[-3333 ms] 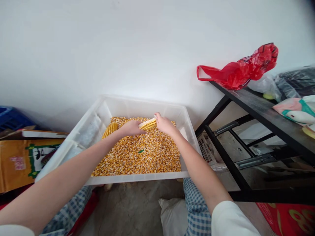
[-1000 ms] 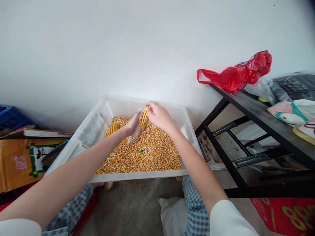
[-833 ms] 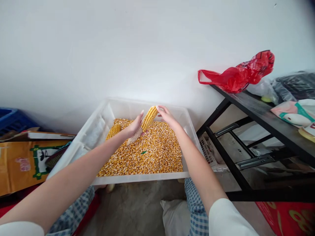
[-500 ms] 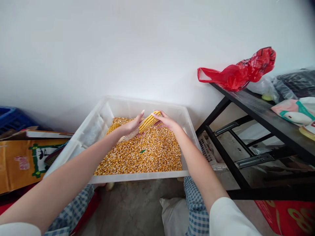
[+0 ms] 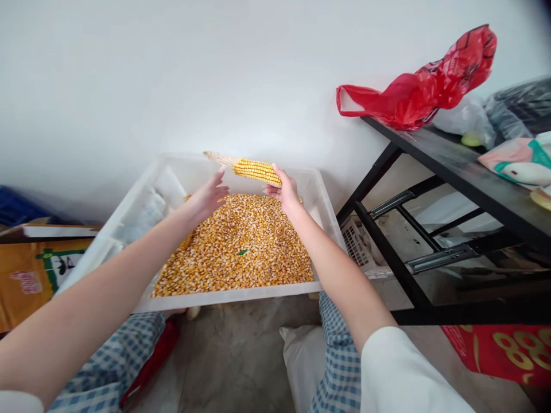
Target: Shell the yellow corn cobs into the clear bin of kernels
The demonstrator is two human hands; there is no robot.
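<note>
A partly shelled corn cob (image 5: 258, 170) is held up over the bin, its left end bare of kernels and its right part still yellow. My right hand (image 5: 284, 188) grips the kernel-covered end between thumb and fingers. Just below the bare end, my left hand (image 5: 210, 196) is open with its fingers spread, apart from the cob. Under both hands, loose corn kernels (image 5: 245, 241) fill much of the white plastic bin (image 5: 241, 295). A small green scrap (image 5: 242, 252) lies on the kernels. Another cob (image 5: 186, 241) shows partly behind my left forearm.
On the right stands a black table (image 5: 447, 163) bearing a red plastic bag (image 5: 413, 94) and other bags. A white basket (image 5: 358, 244) sits beneath it. Left of the bin are a cardboard box (image 5: 26, 275) and a blue crate (image 5: 17, 205). A pale sack (image 5: 303, 358) rests on the floor.
The cob has risen from near the kernels and swung its bare end up and left. My left hand has let go of it and opened; my right hand keeps its grip.
</note>
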